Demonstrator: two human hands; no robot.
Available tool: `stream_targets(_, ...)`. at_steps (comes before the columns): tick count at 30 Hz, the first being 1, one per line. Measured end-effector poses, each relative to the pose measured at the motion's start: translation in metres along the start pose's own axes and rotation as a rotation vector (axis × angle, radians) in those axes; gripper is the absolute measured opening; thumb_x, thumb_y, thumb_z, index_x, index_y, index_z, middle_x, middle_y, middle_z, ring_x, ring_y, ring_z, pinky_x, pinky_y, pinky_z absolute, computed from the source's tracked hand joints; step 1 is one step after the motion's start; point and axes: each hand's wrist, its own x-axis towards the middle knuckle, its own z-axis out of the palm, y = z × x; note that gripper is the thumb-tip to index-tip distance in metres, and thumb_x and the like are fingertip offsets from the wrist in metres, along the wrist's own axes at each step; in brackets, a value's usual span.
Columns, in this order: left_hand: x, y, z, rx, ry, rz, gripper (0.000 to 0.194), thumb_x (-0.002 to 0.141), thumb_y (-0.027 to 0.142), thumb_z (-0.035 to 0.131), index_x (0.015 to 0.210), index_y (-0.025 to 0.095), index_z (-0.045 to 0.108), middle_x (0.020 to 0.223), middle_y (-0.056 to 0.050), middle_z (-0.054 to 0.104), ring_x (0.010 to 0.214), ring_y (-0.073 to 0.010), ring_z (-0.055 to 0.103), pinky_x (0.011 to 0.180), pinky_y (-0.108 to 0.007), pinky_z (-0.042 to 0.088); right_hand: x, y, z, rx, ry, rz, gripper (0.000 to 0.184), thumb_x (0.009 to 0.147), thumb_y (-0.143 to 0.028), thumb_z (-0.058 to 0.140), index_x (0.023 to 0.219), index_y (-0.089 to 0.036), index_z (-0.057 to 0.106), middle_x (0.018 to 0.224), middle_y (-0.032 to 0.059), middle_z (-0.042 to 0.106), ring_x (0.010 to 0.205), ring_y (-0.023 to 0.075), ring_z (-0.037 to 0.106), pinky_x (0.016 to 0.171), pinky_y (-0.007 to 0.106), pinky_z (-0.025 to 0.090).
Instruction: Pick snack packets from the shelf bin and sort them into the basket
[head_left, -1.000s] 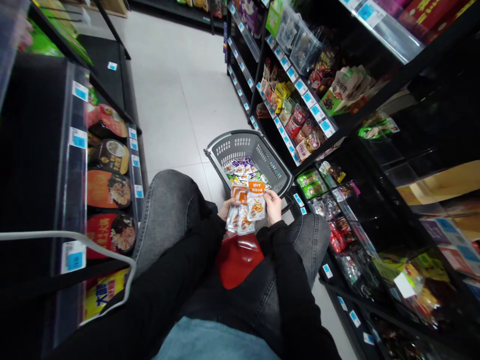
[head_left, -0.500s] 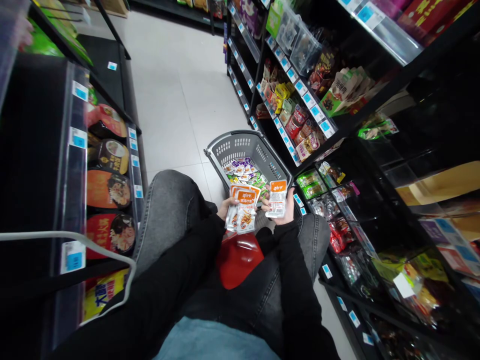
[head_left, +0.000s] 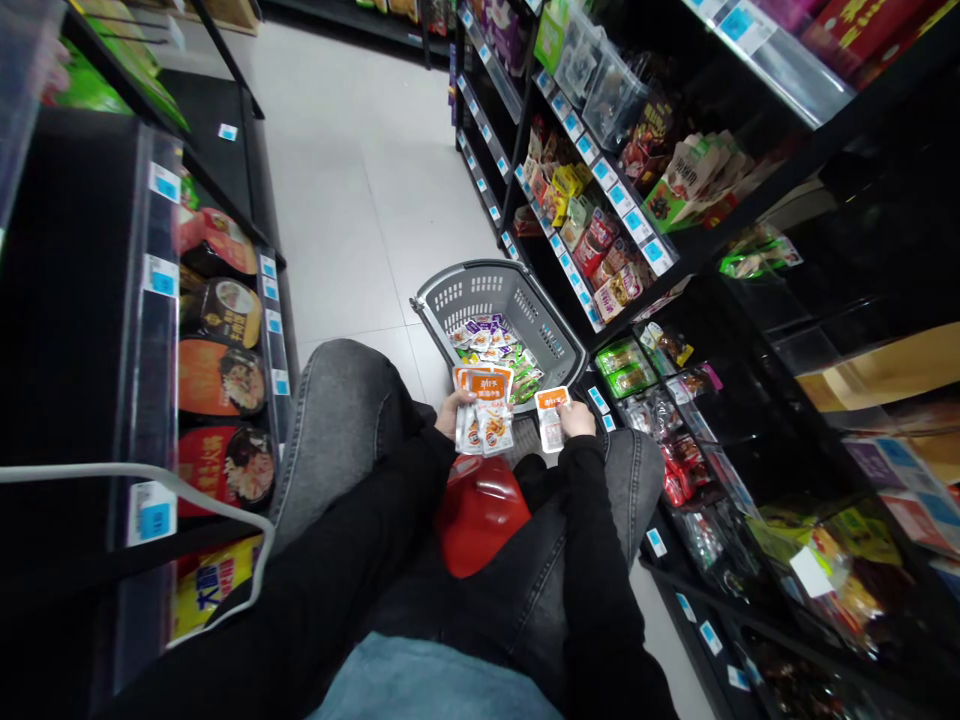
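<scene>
Between shelves [head_left: 75, 300], both arms [head_left: 604, 560] reach forward, left hand [head_left: 451, 413] pinching several packets [head_left: 489, 412], right hand [head_left: 579, 420] one packet [head_left: 551, 425].

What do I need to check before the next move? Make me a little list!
1. Left hand holding its orange-and-white packets: ok.
2. Right hand holding the orange-topped packet: ok.
3. Basket open at the top: ok.
4. Packets inside the basket in neat rows: not ok, they lie jumbled.
5. Exact number in the left hand: cannot tell, they overlap.
</scene>
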Motion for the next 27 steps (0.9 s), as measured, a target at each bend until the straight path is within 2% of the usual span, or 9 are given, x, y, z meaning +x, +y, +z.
stream_targets(4, 0.0, 0.001, 0.0, 0.0, -0.02, 0.013, 0.058, 0.059, 0.022, 0.054, 0.116, 0.012, 0.054, 0.092, -0.013, 0.069, 0.086, -0.0336, 0.064, 0.077, -0.048, 0.05, 0.011, -0.007, 0.021, 0.08, 0.003, -0.071, 0.017, 0.074, -0.032, 0.062, 0.069, -0.018, 0.055, 0.079, 0.0075, 0.062, 0.083, 0.0222, 0.059, 0.077, 0.032, 0.048)
stream_targets(6, 0.001, 0.001, -0.002, 0.003, -0.027, -0.006, 0.058, 0.06, 0.023, 0.054, 0.117, 0.013, 0.054, 0.092, -0.013, 0.069, 0.088, -0.0346, 0.064, 0.077, -0.049, 0.05, 0.016, -0.011, 0.029, 0.131, 0.025, -0.088, 0.018, 0.077, -0.034, 0.057, 0.081, -0.016, 0.056, 0.085, 0.0076, 0.062, 0.086, 0.0204, 0.058, 0.079, 0.031, 0.047)
stream_targets(9, 0.001, 0.0, -0.003, 0.006, -0.034, -0.012, 0.059, 0.059, 0.022, 0.055, 0.117, 0.014, 0.054, 0.096, -0.013, 0.069, 0.088, -0.0353, 0.064, 0.076, -0.05, 0.05, 0.015, -0.015, 0.032, 0.174, 0.049, -0.092, 0.02, 0.074, -0.033, 0.058, 0.083, -0.015, 0.056, 0.082, 0.006, 0.061, 0.084, 0.0198, 0.057, 0.078, 0.03, 0.047)
stream_targets(11, 0.002, -0.001, -0.003, 0.011, -0.024, 0.001, 0.059, 0.059, 0.021, 0.055, 0.118, 0.013, 0.054, 0.096, -0.013, 0.069, 0.085, -0.034, 0.065, 0.075, -0.048, 0.05, 0.006, -0.02, 0.034, 0.202, -0.021, -0.123, 0.02, 0.073, -0.034, 0.059, 0.079, -0.014, 0.057, 0.073, 0.0027, 0.059, 0.073, 0.0186, 0.057, 0.07, 0.028, 0.047)
stream_targets(14, 0.005, -0.003, -0.003, 0.025, 0.05, 0.004, 0.054, 0.061, 0.021, 0.055, 0.114, 0.009, 0.055, 0.086, -0.013, 0.07, 0.077, -0.0314, 0.066, 0.071, -0.045, 0.052, -0.019, -0.029, 0.039, 0.252, -0.208, -0.298, 0.024, 0.076, -0.039, 0.059, 0.077, -0.015, 0.06, 0.064, -0.0007, 0.056, 0.061, 0.0158, 0.053, 0.061, 0.024, 0.046)
stream_targets(17, 0.01, -0.005, -0.004, 0.056, 0.177, -0.009, 0.044, 0.064, 0.02, 0.056, 0.106, 0.008, 0.058, 0.072, -0.011, 0.069, 0.066, -0.0284, 0.066, 0.063, -0.041, 0.053, -0.046, -0.037, 0.048, 0.192, -0.327, -0.496, 0.025, 0.08, -0.039, 0.059, 0.087, -0.016, 0.063, 0.074, 0.0005, 0.058, 0.067, 0.0157, 0.054, 0.065, 0.024, 0.046)
stream_targets(20, 0.016, -0.006, -0.006, 0.121, 0.275, -0.041, 0.03, 0.066, 0.02, 0.058, 0.094, 0.008, 0.061, 0.06, -0.007, 0.065, 0.051, -0.0224, 0.061, 0.051, -0.033, 0.049, -0.063, -0.037, 0.059, 0.021, -0.44, -0.595, 0.035, 0.075, -0.034, 0.069, 0.105, -0.017, 0.062, 0.093, 0.0044, 0.058, 0.08, 0.0179, 0.056, 0.072, 0.027, 0.046)
stream_targets(23, 0.02, -0.007, -0.009, 0.139, 0.291, -0.013, 0.026, 0.066, 0.016, 0.061, 0.091, 0.009, 0.06, 0.055, -0.003, 0.062, 0.045, -0.017, 0.058, 0.046, -0.027, 0.045, -0.064, -0.031, 0.068, -0.069, -0.503, -0.551, 0.053, 0.065, -0.029, 0.078, 0.113, -0.015, 0.059, 0.1, 0.0082, 0.057, 0.087, 0.0203, 0.056, 0.074, 0.028, 0.047)
stream_targets(27, 0.021, -0.009, -0.01, 0.105, 0.262, 0.011, 0.034, 0.065, 0.016, 0.064, 0.099, 0.01, 0.059, 0.059, -0.003, 0.064, 0.05, -0.0179, 0.061, 0.051, -0.028, 0.048, -0.054, -0.023, 0.07, -0.006, -0.59, -0.442, 0.054, 0.063, -0.023, 0.078, 0.113, -0.016, 0.06, 0.095, 0.0063, 0.059, 0.077, 0.0167, 0.057, 0.065, 0.024, 0.048)
